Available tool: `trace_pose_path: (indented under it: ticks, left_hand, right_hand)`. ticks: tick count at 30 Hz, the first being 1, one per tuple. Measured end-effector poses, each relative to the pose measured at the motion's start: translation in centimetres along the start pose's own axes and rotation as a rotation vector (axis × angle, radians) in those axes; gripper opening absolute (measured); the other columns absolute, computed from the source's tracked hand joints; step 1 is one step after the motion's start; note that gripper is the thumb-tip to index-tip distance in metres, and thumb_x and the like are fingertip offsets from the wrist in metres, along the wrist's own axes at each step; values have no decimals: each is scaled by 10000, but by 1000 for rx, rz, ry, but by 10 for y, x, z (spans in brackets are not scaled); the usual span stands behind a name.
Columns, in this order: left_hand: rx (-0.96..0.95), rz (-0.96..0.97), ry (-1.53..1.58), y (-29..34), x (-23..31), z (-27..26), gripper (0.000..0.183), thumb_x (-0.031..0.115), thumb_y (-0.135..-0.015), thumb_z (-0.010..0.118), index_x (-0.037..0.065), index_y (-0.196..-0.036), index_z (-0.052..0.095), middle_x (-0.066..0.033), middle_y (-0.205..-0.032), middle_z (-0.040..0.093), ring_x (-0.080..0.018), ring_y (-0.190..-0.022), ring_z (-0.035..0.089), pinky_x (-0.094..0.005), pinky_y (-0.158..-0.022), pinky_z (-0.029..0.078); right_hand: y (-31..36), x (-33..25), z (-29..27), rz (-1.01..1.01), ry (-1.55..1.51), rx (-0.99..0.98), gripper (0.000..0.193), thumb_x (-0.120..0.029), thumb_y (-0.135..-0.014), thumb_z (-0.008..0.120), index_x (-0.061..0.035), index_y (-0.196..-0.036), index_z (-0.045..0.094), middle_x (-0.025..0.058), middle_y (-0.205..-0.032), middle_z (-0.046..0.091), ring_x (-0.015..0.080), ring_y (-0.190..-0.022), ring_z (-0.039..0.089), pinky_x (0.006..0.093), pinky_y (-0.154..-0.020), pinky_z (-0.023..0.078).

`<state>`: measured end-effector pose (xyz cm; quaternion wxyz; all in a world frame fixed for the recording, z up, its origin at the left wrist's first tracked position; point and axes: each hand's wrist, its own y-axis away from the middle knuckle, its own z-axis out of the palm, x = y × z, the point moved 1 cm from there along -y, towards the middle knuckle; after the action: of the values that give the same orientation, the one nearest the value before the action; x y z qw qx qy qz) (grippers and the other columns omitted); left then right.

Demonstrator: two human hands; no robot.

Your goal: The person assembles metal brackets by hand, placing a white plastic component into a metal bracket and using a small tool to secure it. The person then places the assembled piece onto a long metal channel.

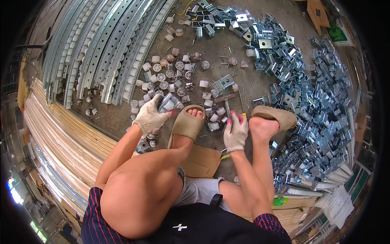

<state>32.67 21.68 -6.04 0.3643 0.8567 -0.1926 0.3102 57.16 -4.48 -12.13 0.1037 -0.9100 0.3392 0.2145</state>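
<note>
My left hand (151,116), in a white knit glove, is closed on a shiny metal bracket (170,100) with a whitish roller in it, beside my sandalled foot. My right hand (236,135), gloved the same way, grips the handle of a hammer (225,98); the hammer's head points away from me, above the floor. Just beyond the hammer lies a loose metal bracket (223,83). Small white plastic rollers (163,85) lie scattered on the floor between and beyond my hands, several with spokes showing. A few thin metal pins lie among them.
A large heap of metal brackets (310,122) curves along the right. Long perforated metal rails (106,44), some fitted with white rollers, lie at the far left. Wrapped pale lengths (61,138) are stacked at left. A flat cardboard piece (200,162) lies beneath my legs.
</note>
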Motion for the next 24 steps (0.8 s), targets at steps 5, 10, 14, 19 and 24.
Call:
trace_pose_path:
  ticks: [5, 10, 14, 19, 24]
  left_hand:
    - [-160, -124, 45, 3, 25, -14, 627, 353, -818, 826, 79, -1347, 631, -226, -1155, 754, -364, -1055, 747, -428, -925, 587]
    - [-123, -60, -36, 12, 41, -6, 780, 511, -751, 922, 67, -1334, 656, -151, -1076, 789, -270, -993, 763, -398, -871, 597]
    - [-134, -128, -84, 14, 53, -2, 817, 470, -755, 909, 64, -1397, 608, -180, -1104, 778, -272, -1028, 751, -396, -917, 578]
    - [-187, -234, -50, 17, 57, 4, 925, 493, -728, 920, 85, -1480, 571, -178, -1201, 760, -285, -1102, 738, -389, -972, 572]
    - [-155, -117, -98, 19, 34, 11, 835, 521, -789, 859, 59, -1434, 600, -195, -1217, 749, -282, -1124, 728, -381, -994, 558]
  right_hand:
    - [-121, -61, -5, -543, 185, -60, 438, -70, -928, 638, -181, -1346, 701, 208, -1406, 616, 394, -1289, 603, 474, -1076, 492]
    - [-160, -66, 37, -870, 448, -473, 274, -174, -966, 616, -179, -1212, 734, 111, -1314, 660, 318, -1215, 645, 458, -1020, 524]
    - [-186, -60, 20, -845, 523, -510, 203, -190, -939, 637, -181, -1111, 745, 80, -1196, 677, 279, -1130, 675, 422, -914, 570]
    - [-202, -41, -5, -1018, 416, -169, 224, -170, -933, 619, -106, -1128, 710, 94, -1187, 705, 293, -1158, 672, 450, -937, 574]
    - [-186, -57, -32, -305, -251, -165, 217, -75, -901, 712, -47, -1092, 612, 137, -1058, 735, 267, -885, 714, 422, -811, 573]
